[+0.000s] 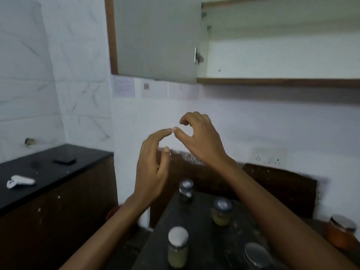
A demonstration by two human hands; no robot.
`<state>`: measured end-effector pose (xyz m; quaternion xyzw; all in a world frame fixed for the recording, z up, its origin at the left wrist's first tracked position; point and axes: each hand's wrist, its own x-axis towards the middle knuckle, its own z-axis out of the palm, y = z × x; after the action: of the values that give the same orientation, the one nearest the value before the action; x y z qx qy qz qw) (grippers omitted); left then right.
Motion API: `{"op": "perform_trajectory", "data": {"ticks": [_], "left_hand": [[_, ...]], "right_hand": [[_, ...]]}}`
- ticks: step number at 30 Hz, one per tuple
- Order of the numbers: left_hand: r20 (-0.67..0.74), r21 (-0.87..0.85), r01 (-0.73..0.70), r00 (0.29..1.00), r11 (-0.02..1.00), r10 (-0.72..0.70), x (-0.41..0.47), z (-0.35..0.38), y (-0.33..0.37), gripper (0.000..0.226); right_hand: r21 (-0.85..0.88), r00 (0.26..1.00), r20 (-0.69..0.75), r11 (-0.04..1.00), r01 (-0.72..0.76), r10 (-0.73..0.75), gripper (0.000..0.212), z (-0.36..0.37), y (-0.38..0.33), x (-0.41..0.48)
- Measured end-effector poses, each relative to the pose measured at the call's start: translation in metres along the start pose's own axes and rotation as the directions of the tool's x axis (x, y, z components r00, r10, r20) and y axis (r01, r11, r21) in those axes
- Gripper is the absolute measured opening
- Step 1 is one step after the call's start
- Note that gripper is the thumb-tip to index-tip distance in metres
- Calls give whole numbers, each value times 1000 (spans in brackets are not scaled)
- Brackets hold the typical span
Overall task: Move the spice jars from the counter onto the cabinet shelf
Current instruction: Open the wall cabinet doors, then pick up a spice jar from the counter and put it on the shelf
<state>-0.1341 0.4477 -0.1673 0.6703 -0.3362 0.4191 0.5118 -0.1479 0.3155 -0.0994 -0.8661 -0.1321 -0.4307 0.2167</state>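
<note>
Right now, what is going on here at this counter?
A person has both hands raised over the counter, and the left hand and the right hand hold nothing. Five spice jars stand on the counter. The cabinet door is open; no jar shows on the cabinet shelf.

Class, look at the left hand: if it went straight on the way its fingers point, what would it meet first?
Probably the right hand: the left hand points up and right, its index fingertip almost at the right thumb. Depth is unclear; it might pass to the white wall.
</note>
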Motion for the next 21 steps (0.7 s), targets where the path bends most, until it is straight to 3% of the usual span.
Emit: {"op": "perform_trajectory", "data": {"ticks": [5, 11, 17, 21], "left_hand": [[255, 142, 93, 959, 985, -127, -61, 14, -15, 34], [494, 257, 170, 823, 951, -281, -133, 25, -53, 31], [634, 414, 207, 633, 886, -444, -190, 25, -109, 39], [678, 485, 185, 538, 855, -501, -210, 29, -141, 48]], "right_hand": [[52, 980, 171, 993, -107, 97, 26, 23, 48, -72], [72, 901, 375, 962, -263, 219, 28, 73, 96, -151], [46, 719, 626, 906, -420, 302, 40, 134, 138, -212], [7, 602, 693, 831, -556, 397, 53, 172, 151, -233]]}}
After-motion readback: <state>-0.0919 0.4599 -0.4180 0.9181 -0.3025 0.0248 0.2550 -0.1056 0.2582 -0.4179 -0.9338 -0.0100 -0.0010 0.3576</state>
